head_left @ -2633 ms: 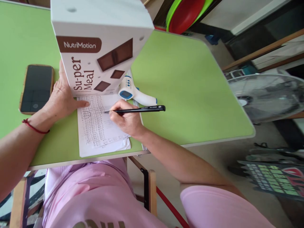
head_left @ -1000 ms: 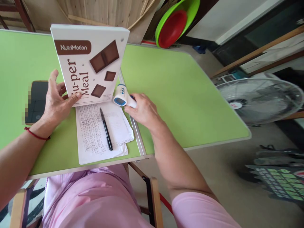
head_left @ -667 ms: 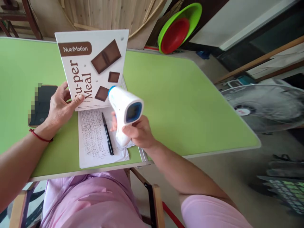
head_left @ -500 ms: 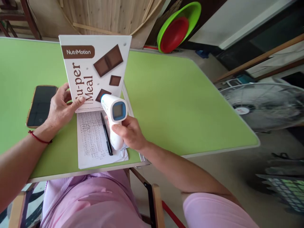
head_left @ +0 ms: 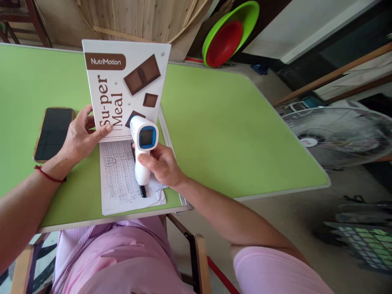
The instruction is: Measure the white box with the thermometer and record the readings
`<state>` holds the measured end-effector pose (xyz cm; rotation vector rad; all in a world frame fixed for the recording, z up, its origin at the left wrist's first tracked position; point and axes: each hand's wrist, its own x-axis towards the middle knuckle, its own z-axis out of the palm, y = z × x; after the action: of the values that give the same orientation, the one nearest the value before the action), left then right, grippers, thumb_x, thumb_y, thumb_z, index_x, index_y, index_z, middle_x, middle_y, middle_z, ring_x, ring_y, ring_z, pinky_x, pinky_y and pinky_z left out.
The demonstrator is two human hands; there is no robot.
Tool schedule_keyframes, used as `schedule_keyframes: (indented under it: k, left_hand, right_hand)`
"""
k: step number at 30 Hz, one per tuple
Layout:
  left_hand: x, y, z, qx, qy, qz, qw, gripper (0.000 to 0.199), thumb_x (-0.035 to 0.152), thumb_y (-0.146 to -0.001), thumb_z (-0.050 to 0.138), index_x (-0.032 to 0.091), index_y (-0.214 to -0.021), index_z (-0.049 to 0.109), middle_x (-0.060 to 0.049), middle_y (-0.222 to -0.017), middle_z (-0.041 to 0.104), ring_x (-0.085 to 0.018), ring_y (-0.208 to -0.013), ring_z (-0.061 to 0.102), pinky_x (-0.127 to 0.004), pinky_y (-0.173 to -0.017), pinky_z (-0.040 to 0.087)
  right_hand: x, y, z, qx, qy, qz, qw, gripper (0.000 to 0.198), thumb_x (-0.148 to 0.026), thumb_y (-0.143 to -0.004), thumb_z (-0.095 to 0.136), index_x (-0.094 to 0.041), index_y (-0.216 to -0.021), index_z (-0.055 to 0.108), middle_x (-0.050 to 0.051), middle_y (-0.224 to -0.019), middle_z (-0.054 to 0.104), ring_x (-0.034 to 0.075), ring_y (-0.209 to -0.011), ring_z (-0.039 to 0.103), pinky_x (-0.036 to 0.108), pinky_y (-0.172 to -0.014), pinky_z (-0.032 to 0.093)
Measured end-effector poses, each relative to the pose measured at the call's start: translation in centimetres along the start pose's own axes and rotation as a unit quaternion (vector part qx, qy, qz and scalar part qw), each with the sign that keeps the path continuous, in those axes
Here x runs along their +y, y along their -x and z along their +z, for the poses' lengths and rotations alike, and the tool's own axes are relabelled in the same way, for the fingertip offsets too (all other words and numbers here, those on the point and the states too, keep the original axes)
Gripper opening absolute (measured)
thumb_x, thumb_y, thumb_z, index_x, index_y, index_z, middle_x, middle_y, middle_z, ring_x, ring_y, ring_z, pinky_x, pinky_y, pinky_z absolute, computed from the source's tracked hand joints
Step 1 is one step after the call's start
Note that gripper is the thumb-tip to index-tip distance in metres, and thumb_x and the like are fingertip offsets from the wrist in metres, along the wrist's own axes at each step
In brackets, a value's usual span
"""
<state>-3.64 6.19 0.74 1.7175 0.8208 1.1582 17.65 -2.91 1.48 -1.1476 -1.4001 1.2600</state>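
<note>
My left hand (head_left: 81, 136) grips the lower left corner of a white box (head_left: 105, 92) printed with "NutriMotion" and chocolate pieces, the thumb on its front; the other fingers are partly behind it. The box stands upright, facing me. In my right hand (head_left: 162, 165) is a white and blue infrared thermometer (head_left: 142, 165), held by its handle with the small screen towards me. Its head overlaps the lower right of the box in view; whether they touch I cannot tell. Beneath lie handwritten sheets of paper (head_left: 118, 179) and a black pen (head_left: 143, 191), mostly covered by the thermometer.
A phone (head_left: 53, 134) with a dark screen lies left of my left hand on the green table (head_left: 229, 134). Off the table's right end stands a fan (head_left: 333, 139). Green (head_left: 251, 16) and red basins (head_left: 225, 43) lean beyond the far edge.
The thermometer in my right hand has shifted slightly left and up, now covering more of the pen. My left hand has moved the box a little to the right, turning it slightly.
</note>
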Motion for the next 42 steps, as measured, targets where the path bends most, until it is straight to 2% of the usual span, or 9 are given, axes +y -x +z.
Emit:
schedule_keyframes:
  k: [8,12,20,23,27,31,36,42]
  left_hand:
    - [0.2,-0.1,-0.2,-0.017,-0.053,0.045,0.997,0.038,0.044,-0.092,0.067,0.014,-0.114,0.06,-0.011,-0.113,0.071,-0.028,-0.098,0.071,-0.032,-0.075,0.065]
    - [0.2,-0.1,-0.2,-0.025,-0.06,0.045,0.997,0.038,0.045,-0.093,0.066,0.014,-0.114,0.06,-0.01,-0.114,0.071,-0.028,-0.099,0.071,-0.032,-0.074,0.064]
    - [0.2,-0.2,-0.2,-0.031,-0.051,0.035,0.998,0.043,0.05,-0.09,0.068,0.016,-0.116,0.059,-0.01,-0.112,0.071,-0.029,-0.1,0.07,-0.035,-0.076,0.064]
    - [0.2,-0.2,-0.3,-0.027,-0.06,0.03,0.997,0.045,0.051,-0.089,0.069,0.017,-0.117,0.059,-0.01,-0.114,0.07,-0.029,-0.1,0.07,-0.035,-0.075,0.064]
    - [0.3,-0.2,-0.3,-0.02,-0.079,0.027,0.996,0.045,0.052,-0.089,0.069,0.017,-0.116,0.059,-0.01,-0.112,0.07,-0.028,-0.097,0.071,-0.033,-0.072,0.064]
    - [0.3,-0.1,-0.3,-0.018,-0.069,0.021,0.997,0.046,0.053,-0.089,0.069,0.018,-0.116,0.058,-0.009,-0.113,0.07,-0.028,-0.098,0.07,-0.033,-0.073,0.064]
    - [0.1,-0.1,-0.3,-0.016,-0.061,0.007,0.998,0.049,0.055,-0.087,0.07,0.02,-0.118,0.059,-0.009,-0.115,0.07,-0.029,-0.1,0.07,-0.035,-0.076,0.064]
    - [0.1,-0.2,-0.4,-0.017,-0.063,0.005,0.998,0.047,0.055,-0.086,0.072,0.022,-0.118,0.06,-0.008,-0.117,0.069,-0.029,-0.103,0.069,-0.037,-0.076,0.063]
  right_hand:
    - [0.3,0.1,-0.1,0.002,-0.004,-0.015,1.0,0.043,-0.061,-0.075,0.071,-0.02,-0.076,0.058,0.0,-0.065,0.053,0.012,-0.06,0.047,0.028,-0.053,0.041]
    - [0.2,0.0,-0.1,0.005,-0.009,-0.034,0.999,0.04,-0.057,-0.075,0.073,-0.02,-0.075,0.058,-0.001,-0.064,0.052,0.011,-0.058,0.045,0.028,-0.052,0.039]
    - [0.1,-0.2,-0.3,0.006,0.005,-0.001,1.0,0.048,-0.066,-0.071,0.073,-0.02,-0.077,0.059,0.0,-0.066,0.052,0.012,-0.061,0.045,0.029,-0.054,0.04]
    - [0.1,-0.2,-0.3,-0.005,-0.012,-0.005,1.0,0.043,-0.059,-0.073,0.075,-0.019,-0.078,0.059,0.0,-0.067,0.052,0.011,-0.061,0.044,0.028,-0.054,0.04]
    - [-0.1,0.0,-0.1,-0.009,-0.055,-0.041,0.998,0.037,-0.048,-0.072,0.078,-0.019,-0.078,0.056,-0.002,-0.066,0.05,0.009,-0.058,0.044,0.025,-0.051,0.039]
    - [-0.4,0.3,0.0,0.039,-0.049,-0.067,0.996,0.041,-0.047,-0.068,0.081,-0.02,-0.081,0.052,-0.003,-0.067,0.053,0.009,-0.058,0.046,0.025,-0.05,0.041]
    - [-1.2,0.7,-0.5,0.108,-0.003,-0.048,0.993,0.051,-0.058,-0.06,0.082,-0.022,-0.082,0.052,-0.003,-0.066,0.053,0.011,-0.057,0.046,0.029,-0.05,0.041]
    - [-1.8,0.7,-0.9,0.146,0.034,-0.067,0.986,0.057,-0.068,-0.059,0.078,-0.023,-0.079,0.05,-0.002,-0.064,0.052,0.012,-0.056,0.045,0.031,-0.05,0.04]
